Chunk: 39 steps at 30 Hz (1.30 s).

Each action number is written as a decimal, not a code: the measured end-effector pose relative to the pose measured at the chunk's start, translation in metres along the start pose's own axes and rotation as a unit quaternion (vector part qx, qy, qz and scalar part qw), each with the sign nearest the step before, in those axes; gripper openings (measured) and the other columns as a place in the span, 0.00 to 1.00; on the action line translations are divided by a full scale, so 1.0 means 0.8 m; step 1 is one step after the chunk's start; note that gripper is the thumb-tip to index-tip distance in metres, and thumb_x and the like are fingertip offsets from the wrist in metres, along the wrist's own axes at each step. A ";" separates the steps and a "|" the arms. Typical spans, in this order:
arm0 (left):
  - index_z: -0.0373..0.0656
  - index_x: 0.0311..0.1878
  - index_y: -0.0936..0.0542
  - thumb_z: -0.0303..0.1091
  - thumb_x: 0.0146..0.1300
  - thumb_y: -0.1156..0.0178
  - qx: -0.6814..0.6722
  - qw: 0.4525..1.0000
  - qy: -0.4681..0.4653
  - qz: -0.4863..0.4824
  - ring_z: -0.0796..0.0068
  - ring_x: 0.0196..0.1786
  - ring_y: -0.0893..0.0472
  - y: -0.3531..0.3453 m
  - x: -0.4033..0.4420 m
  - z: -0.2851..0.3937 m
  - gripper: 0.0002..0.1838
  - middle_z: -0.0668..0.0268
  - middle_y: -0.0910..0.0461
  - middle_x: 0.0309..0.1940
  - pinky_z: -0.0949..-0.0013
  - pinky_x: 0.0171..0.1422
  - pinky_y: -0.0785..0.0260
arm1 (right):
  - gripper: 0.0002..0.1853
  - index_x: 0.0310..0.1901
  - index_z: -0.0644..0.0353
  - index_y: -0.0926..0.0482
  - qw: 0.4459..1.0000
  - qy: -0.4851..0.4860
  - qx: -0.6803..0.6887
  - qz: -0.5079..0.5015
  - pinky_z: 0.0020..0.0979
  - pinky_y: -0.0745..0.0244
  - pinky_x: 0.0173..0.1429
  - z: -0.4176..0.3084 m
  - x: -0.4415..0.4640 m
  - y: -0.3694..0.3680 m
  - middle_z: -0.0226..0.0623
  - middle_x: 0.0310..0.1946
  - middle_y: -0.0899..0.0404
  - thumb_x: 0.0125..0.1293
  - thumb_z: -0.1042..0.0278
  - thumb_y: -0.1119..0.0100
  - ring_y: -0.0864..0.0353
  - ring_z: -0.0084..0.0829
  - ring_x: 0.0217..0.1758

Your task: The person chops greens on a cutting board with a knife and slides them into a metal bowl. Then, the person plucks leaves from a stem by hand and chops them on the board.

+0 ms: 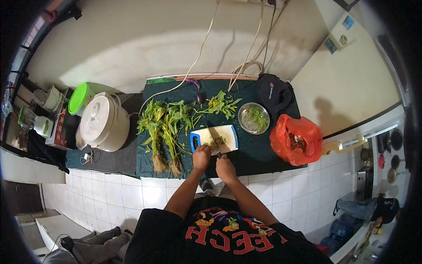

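On the dark green cloth lies a white cutting board [228,133] with blue ends. My right hand [225,167] is closed round the black handle of a knife [214,138], whose blade lies over the board. Beside it, at the board's lower left, my left hand [202,157] has its fingers closed near the blade; what they hold, if anything, is too small to make out. Small chopped greens [220,140] are on the board by the blade. A metal bowl [241,115] with cut greens stands at the upper right of the board.
Rooted leafy bunches [163,125] lie left of the board, loose leaves [222,104] and eggplants [198,97] behind it. A rice cooker [97,121] stands left, a red bag [295,140] and black cap [273,93] right. Two other people's legs show at the lower corners.
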State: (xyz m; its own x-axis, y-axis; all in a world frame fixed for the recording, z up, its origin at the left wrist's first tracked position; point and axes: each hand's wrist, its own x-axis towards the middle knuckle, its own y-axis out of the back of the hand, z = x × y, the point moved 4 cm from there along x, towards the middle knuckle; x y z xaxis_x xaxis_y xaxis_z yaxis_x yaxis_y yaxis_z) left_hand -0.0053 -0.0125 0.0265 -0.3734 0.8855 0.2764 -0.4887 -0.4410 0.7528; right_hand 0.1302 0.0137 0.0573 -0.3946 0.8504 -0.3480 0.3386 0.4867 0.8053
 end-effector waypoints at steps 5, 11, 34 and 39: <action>0.45 0.39 0.16 0.33 0.57 0.37 0.056 0.997 -0.052 -0.002 0.60 0.44 0.21 -0.006 -0.001 0.002 0.07 0.66 0.19 0.39 0.58 0.47 0.27 | 0.18 0.47 0.70 0.28 0.999 -0.032 0.032 0.007 0.53 0.21 0.49 0.012 -0.002 -0.006 0.63 0.37 0.18 0.74 0.58 0.51 0.17 0.60 0.44; 0.47 0.42 0.16 0.34 0.59 0.40 0.137 0.987 -0.081 -0.033 0.62 0.51 0.24 -0.014 -0.011 0.006 0.10 0.69 0.21 0.46 0.59 0.50 0.30 | 0.20 0.51 0.70 0.31 1.000 0.019 0.017 -0.004 0.53 0.21 0.50 0.007 -0.002 0.020 0.64 0.39 0.18 0.74 0.57 0.51 0.17 0.61 0.45; 0.41 0.45 0.21 0.32 0.67 0.44 0.031 0.997 0.026 -0.067 0.49 0.48 0.21 -0.018 0.005 0.000 0.08 0.54 0.22 0.42 0.52 0.48 0.24 | 0.19 0.49 0.69 0.29 1.000 -0.003 -0.002 -0.006 0.52 0.20 0.48 0.002 -0.003 0.029 0.60 0.36 0.17 0.75 0.56 0.52 0.15 0.58 0.43; 0.40 0.44 0.21 0.30 0.61 0.42 0.078 0.994 -0.002 -0.078 0.55 0.49 0.21 -0.022 0.003 0.005 0.09 0.58 0.22 0.42 0.56 0.49 0.23 | 0.19 0.49 0.68 0.30 1.000 -0.002 0.012 0.001 0.51 0.19 0.47 0.011 -0.009 -0.008 0.60 0.37 0.17 0.75 0.55 0.52 0.15 0.58 0.44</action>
State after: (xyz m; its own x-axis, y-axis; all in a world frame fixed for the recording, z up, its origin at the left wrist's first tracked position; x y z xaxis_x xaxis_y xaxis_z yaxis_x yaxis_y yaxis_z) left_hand 0.0054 -0.0020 0.0159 -0.2993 0.9420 0.1517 -0.4115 -0.2709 0.8702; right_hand 0.1384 0.0062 0.0506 -0.3911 0.8517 -0.3487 0.3590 0.4901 0.7943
